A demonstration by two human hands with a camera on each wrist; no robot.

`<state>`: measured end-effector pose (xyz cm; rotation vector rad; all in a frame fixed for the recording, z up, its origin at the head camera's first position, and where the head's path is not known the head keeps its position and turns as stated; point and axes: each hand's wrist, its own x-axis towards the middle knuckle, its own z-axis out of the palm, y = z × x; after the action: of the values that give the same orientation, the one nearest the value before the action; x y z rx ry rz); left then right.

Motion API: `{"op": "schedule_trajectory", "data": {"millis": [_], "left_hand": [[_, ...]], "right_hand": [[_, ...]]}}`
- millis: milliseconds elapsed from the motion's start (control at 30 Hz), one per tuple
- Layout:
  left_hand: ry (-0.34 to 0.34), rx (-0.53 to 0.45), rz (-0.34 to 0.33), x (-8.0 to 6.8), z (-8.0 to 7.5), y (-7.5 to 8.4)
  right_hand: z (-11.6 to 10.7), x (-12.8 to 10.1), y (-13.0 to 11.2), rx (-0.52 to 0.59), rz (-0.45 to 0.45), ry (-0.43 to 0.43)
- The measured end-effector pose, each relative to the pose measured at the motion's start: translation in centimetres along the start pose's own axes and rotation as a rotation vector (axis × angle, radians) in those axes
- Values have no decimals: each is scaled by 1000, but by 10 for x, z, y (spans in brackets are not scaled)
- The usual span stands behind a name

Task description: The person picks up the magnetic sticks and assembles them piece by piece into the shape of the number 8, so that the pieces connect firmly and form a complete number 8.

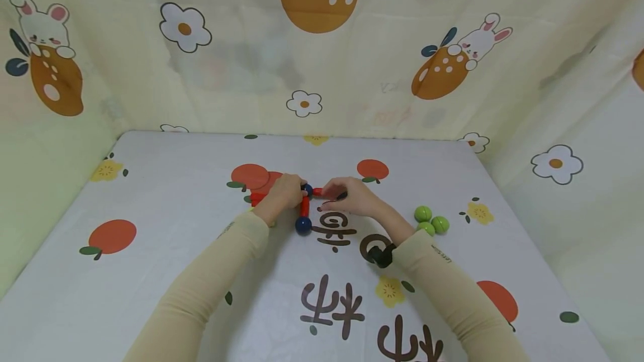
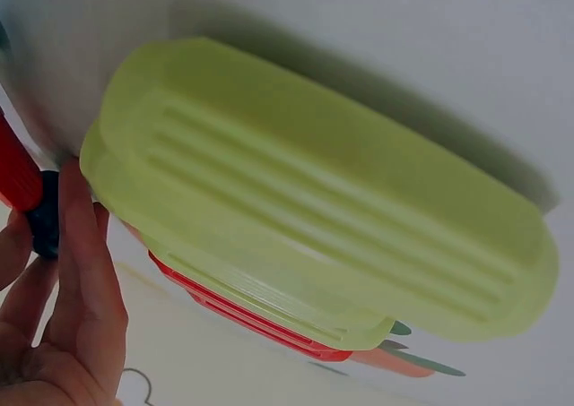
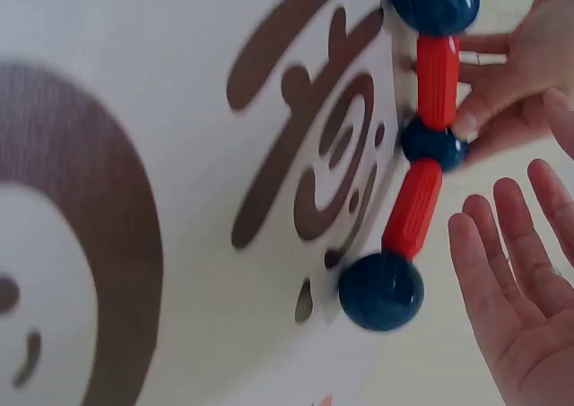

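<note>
A joined piece of red rods and dark blue balls lies on the table in front of me. In the head view my left hand (image 1: pixel 288 190) holds its corner ball (image 1: pixel 307 189); the left wrist view shows fingers pinching that ball (image 2: pixel 45 216). One red rod (image 1: pixel 304 206) runs toward me to a blue end ball (image 1: pixel 303 225). Another red rod (image 3: pixel 413 211) leads to a blue ball (image 3: pixel 381 291) beside my right hand (image 1: pixel 356 197). Fairly straight and apart from that ball, the right fingers (image 3: pixel 516 227) hold nothing in the right wrist view.
Light green curved pieces (image 2: pixel 323 200) and red pieces (image 2: pixel 251 321) lie beside my left hand. Several green balls (image 1: pixel 423 214) are grouped right of my right forearm. A black device (image 1: pixel 380 256) sits at my right wrist. A patterned curtain (image 1: pixel 241 71) hangs behind the table.
</note>
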<state>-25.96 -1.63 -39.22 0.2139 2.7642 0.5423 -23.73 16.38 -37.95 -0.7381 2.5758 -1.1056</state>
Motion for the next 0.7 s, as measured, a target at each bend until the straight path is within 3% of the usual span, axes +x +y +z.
{"op": "schedule_trajectory", "data": {"millis": [167,367,533,700], "left_hand": [[3,16,-5,0,0,0],[-5,-8,-12,1,0,1],[-10,-12,-9,1,0,0],[-11,-17,-9,1,0,0]], "right_hand": [[-7,1,5,-11,33,76],[-14,5,18,-105,86,135],[-18,9,31,-128,128,123],[-20,14,39,-79,155,93]]}}
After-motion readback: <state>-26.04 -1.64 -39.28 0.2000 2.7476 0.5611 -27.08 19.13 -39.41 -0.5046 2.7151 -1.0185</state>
